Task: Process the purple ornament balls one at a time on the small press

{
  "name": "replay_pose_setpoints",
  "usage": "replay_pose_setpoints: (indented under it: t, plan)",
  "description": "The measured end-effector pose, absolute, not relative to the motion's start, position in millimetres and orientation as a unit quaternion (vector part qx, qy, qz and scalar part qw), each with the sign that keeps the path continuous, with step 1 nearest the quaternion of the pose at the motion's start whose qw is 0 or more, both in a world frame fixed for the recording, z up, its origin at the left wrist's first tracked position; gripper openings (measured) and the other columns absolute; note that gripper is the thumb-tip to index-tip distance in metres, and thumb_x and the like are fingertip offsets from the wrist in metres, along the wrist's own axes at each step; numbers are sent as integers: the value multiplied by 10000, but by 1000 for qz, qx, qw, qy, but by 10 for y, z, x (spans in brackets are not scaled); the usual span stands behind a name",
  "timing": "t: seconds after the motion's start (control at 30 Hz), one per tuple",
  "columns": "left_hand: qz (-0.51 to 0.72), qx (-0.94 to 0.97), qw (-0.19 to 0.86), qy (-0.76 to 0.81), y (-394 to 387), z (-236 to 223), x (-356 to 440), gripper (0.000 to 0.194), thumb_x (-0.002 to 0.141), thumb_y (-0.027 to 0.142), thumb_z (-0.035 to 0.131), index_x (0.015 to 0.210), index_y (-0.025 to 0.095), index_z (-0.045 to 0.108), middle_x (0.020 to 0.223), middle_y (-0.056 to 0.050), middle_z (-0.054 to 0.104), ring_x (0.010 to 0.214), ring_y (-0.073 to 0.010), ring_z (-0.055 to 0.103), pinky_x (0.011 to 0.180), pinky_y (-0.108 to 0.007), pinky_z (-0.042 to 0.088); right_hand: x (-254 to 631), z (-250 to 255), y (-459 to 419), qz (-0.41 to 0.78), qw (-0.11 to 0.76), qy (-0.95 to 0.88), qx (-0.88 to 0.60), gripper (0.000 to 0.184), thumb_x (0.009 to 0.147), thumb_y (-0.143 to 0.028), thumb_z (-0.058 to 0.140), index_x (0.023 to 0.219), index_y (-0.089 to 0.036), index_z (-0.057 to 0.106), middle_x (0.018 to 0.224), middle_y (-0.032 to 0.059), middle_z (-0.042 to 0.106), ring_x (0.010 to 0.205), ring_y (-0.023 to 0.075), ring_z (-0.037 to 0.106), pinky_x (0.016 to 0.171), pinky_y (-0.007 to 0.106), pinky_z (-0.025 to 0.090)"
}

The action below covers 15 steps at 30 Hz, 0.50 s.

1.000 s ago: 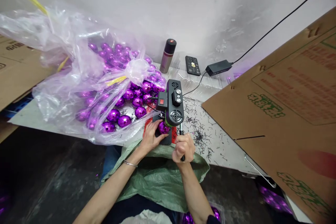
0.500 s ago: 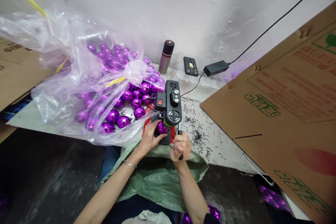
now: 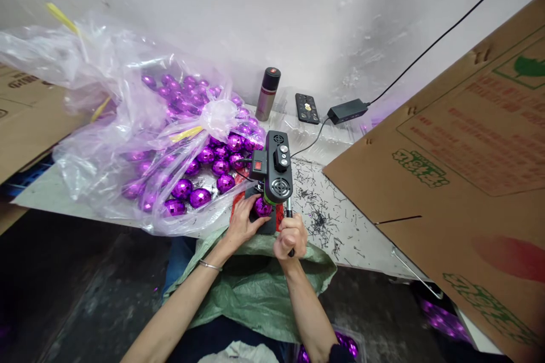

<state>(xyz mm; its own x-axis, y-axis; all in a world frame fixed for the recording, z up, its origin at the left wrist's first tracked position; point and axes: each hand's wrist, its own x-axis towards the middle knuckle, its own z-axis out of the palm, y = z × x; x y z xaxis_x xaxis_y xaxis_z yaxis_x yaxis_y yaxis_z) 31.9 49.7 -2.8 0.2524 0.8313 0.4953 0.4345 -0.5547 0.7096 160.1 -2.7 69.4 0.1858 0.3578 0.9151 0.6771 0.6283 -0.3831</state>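
Note:
A black bench machine (image 3: 279, 167) with a red switch and round vents stands at the table's front edge. Under its head sits a shiny purple mirror ball (image 3: 263, 207). My left hand (image 3: 242, 221) curves around the ball, thumb and fingers gripping it from the left and front. My right hand (image 3: 292, 237) is wrapped around the black handle (image 3: 290, 252) of the machine's lever, on its right side. The top of the ball is hidden by the machine head. Several more purple balls (image 3: 200, 197) lie left of my left hand, in a clear plastic bag (image 3: 102, 153).
A spray can (image 3: 268, 93), a dark phone (image 3: 307, 108) and a power adapter (image 3: 348, 111) with a cable are along the wall. Small black slivers (image 3: 317, 218) litter the table right of the machine. A large cardboard box (image 3: 451, 181) blocks the right side.
The whole view has shifted slightly. Both hands keep the same hold, on the ball and the lever handle, with no clear movement against the machine.

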Motion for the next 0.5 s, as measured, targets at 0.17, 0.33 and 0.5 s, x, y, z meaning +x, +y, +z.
replay_pose_setpoints:
  t: [0.17, 0.33, 0.5]
  plan:
    - [455, 758, 222, 411, 503, -32, 318, 532, 917, 397, 742, 1374, 178, 580, 1274, -149, 731, 1185, -320, 701, 1030, -498, 553, 1608, 649, -28, -131, 643, -626, -421, 347, 1052, -209, 283, 741, -237, 432, 659, -31, 466, 577, 136, 421, 664, 346, 400]
    - [439, 761, 234, 417, 506, -10, 313, 539, 908, 390, 748, 1380, 190, 581, 1279, -146, 729, 1188, -322, 698, 1030, -505, 550, 1612, 635, -11, -142, 639, -627, -421, 335, 1044, -195, 279, 740, -240, 412, 658, -33, 464, 570, 132, 413, 654, 338, 396]
    - [446, 758, 233, 416, 509, -2, 318, 535, 905, 405, 757, 1367, 191, 592, 1256, -144, 733, 1161, -319, 704, 1005, -497, 561, 1589, 808, -25, -127, 642, -635, -410, 340, 1055, -206, 299, 729, -237, 392, 646, -29, 459, 571, 126, 418, 611, 313, 359]
